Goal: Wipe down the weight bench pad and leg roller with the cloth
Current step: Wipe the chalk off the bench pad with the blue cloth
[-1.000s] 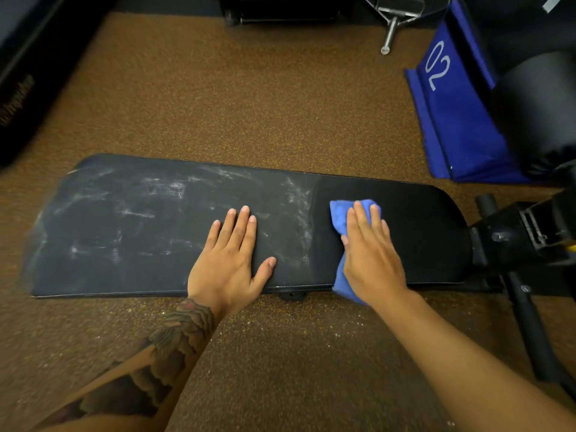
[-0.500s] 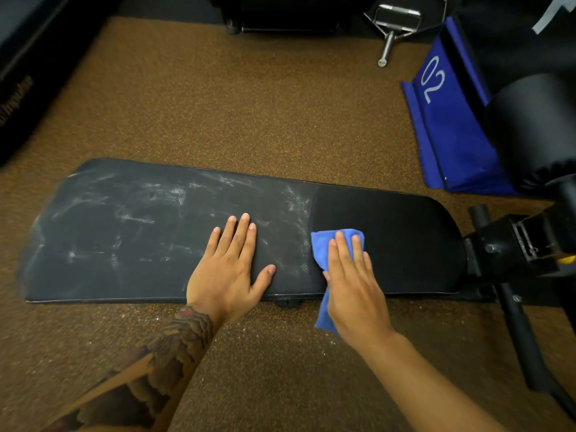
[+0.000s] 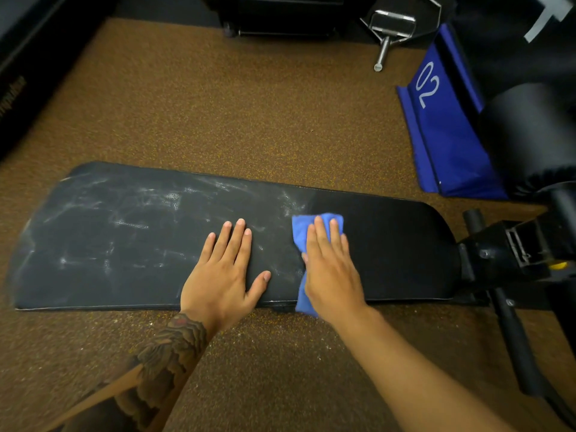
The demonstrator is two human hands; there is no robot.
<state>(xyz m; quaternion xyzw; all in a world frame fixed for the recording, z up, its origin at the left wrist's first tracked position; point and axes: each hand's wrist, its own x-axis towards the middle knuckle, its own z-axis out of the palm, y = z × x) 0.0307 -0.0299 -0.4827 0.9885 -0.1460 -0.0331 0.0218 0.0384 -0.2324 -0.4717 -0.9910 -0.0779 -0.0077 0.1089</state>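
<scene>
A gym: speckled rubber floor [image 3: 249, 104], bench pad [image 3: 389, 244] (white-smeared), metal cable handle [image 3: 391, 24]

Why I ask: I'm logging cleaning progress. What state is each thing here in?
Bench pad: right end wiped dark, the rest streaked with white residue.
Cloth: bunched on the pad, draped over its near edge.
Right hand: fingers straight, pressing the cloth down.
Left hand: flat on the pad, holding nothing.
Leg roller: untouched, cleanliness unclear.

both hands on bench pad [image 3: 389, 244], right hand [image 3: 332, 269] on cloth [image 3: 300, 232], left hand [image 3: 223, 275] just beside it
</scene>
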